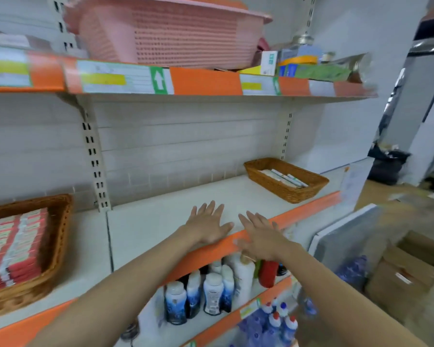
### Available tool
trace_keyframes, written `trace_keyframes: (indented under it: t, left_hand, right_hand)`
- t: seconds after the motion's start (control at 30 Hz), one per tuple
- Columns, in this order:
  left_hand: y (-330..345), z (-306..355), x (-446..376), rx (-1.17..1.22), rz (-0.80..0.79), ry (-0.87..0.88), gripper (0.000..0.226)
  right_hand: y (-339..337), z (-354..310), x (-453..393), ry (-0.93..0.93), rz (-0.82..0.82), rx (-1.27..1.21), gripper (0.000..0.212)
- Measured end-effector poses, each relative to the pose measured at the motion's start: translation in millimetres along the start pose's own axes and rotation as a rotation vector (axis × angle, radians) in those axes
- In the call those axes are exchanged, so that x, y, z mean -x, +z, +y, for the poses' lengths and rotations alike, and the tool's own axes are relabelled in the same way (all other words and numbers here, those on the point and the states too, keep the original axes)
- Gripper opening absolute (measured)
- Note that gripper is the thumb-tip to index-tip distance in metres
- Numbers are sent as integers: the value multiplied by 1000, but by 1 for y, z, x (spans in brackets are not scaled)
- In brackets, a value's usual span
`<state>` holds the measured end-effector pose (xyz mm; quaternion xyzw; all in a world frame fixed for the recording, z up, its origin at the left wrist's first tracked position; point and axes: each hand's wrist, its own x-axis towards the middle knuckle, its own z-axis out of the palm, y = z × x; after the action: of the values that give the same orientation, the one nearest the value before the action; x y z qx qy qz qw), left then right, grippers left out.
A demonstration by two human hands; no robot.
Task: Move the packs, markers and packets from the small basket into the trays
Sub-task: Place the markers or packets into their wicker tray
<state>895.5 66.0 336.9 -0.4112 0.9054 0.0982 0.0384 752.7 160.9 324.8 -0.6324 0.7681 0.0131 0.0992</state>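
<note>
We see both arms reaching over a white shop shelf [176,196]. Our left hand [207,225] and right hand [259,236] lie flat near its orange front edge, fingers straight and spread, holding nothing. At two o'clock sits a small brown wicker basket [263,180] of flat packets [285,179]. At nine o'clock, a larger wicker tray [58,234] holds red packs [15,244].

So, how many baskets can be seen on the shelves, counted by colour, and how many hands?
Brown wicker baskets: 2, the left wicker basket with red packs and the right wicker basket with flat packets
Pink plastic basket: 1
Hands: 2, left hand and right hand, both flat and holding nothing
Total: 5
</note>
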Motion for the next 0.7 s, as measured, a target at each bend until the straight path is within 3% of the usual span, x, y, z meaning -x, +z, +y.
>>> trace_keyframes:
  t: [0.33, 0.7]
  left_hand:
    - [7, 114, -61, 3, -11, -6, 70]
    - [-9, 151, -174, 25, 103, 72, 70]
  right_hand:
    - [-21, 132, 3, 53, 57, -13, 76]
    - [-50, 213, -69, 40, 149, 13, 72]
